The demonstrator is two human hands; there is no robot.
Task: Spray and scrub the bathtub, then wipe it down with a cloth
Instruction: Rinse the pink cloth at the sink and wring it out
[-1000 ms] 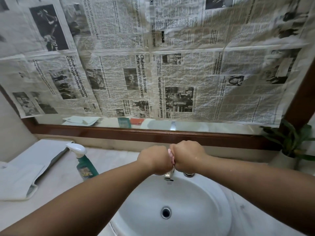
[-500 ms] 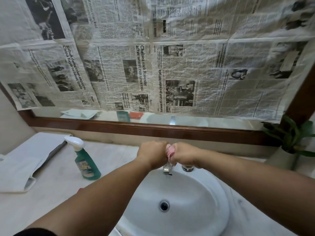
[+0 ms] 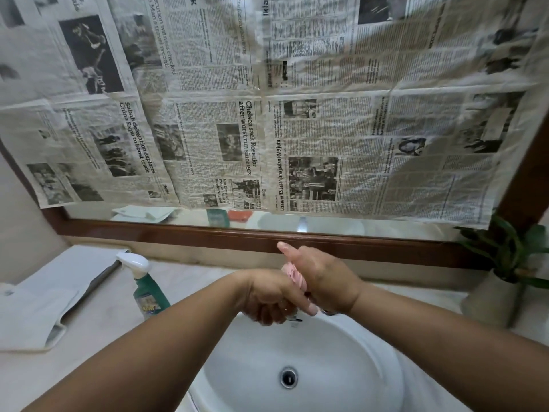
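So this is at the sink (image 3: 350, 382), no tub in shot. Both hands are bunched together right over the tap (image 3: 294, 322), with a pink cloth (image 3: 294, 273) squeezed between them. The left hand (image 3: 271, 300) has its fingers curled under the lower end. The right hand (image 3: 325, 281) is wrapped round the upper part with the thumb poking up toward the mirror (image 3: 297, 226). Looks to me like a wringing grip, fists side by side and touching

The cloth is twisted into a short rope. Only a small strip shows between the fists. Its long axis runs more or less up and down in the view, the top end toward the mirror and the bottom end down toward the basin, leaning a bit right as it drops. The ends are buried in the fists, so I can't tell how long it is

Handling-wise I'd guess soft, floppy, light, and probably wet, so it'll sag as soon as one hand lets go. Best to grab it by the bunched middle or fold it into a pad for wiping. Nothing fragile about it

The green spray bottle (image 3: 147, 288) stands upright on the counter (image 3: 104, 367) left of the sink, nozzle pointing left. It's near the left forearm but not touching. A white towel (image 3: 44, 310) lies further left, newspaper (image 3: 208, 129) covers most of the mirror, and a plant (image 3: 511, 254) sits in the right corner

My read is this is prep or rinsing for the wipe-down step
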